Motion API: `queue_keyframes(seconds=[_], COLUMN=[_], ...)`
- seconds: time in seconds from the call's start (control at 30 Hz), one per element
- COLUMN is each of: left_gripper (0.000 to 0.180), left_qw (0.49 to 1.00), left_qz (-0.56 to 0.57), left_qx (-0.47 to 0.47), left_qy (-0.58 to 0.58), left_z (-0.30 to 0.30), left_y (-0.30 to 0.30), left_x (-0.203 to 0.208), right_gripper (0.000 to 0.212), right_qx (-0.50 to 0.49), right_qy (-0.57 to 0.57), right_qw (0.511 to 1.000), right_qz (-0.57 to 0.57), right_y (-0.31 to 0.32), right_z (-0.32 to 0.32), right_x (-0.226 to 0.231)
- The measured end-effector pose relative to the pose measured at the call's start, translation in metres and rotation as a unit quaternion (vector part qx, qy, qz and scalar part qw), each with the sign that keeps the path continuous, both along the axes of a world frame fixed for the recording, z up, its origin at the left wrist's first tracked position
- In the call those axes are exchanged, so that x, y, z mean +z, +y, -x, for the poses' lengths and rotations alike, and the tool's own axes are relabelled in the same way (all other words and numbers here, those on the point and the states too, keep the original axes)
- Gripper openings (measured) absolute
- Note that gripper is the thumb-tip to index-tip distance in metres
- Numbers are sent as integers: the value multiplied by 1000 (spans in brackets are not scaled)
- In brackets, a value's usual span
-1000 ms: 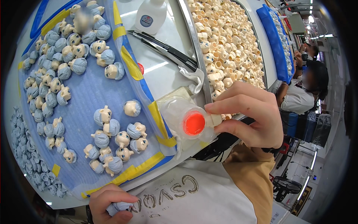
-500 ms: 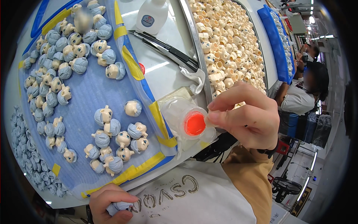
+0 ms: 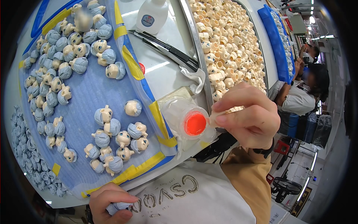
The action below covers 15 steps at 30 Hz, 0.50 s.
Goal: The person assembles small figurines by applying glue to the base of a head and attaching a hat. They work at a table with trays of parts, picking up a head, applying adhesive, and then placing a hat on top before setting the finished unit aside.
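Note:
My left hand, low by the table's front edge, is closed around a light-blue molded doll hair piece. My right hand is raised over the right side with thumb and forefinger pinched. A small cream-coloured piece shows between them, mostly hidden by the fingers. These fingertips are right beside the mouth of a translucent bottle, tilted toward me, with bright orange-red showing in its round opening. Several doll heads with blue hair lie on the blue padded mat to the left.
A metal tray full of cream doll face parts stands behind my right hand. Nearby are a white bottle, black-handled tweezers or cutters and a crumpled tissue. Loose blue hair pieces lie far left. Other people sit at right.
My right hand has shifted slightly, its fingertips now a little lower beside the bottle's mouth. My left hand stays with the hair piece.

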<state>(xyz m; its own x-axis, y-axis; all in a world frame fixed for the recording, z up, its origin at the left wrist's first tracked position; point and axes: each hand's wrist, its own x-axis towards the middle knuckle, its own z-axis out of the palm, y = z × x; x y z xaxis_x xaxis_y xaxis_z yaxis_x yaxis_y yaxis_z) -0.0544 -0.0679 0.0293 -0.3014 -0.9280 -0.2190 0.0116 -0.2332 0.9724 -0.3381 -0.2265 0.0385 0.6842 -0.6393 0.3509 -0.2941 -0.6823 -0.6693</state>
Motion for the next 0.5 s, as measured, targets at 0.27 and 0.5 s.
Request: queue_keyframes(seconds=[0.27, 0.5], left_gripper=[33, 33], left_qw=[1000, 1000], left_qz=[11, 25], left_qx=[-6, -3], left_qy=[3, 15], left_z=[0, 0], left_y=[0, 0], left_x=[-1, -2], right_gripper=[26, 28], right_qx=[-51, -65], right_qy=[-72, -65], right_qw=[996, 993], right_qz=[-22, -78], right_y=[4, 6], right_z=[-1, 5], right_x=[0, 7])
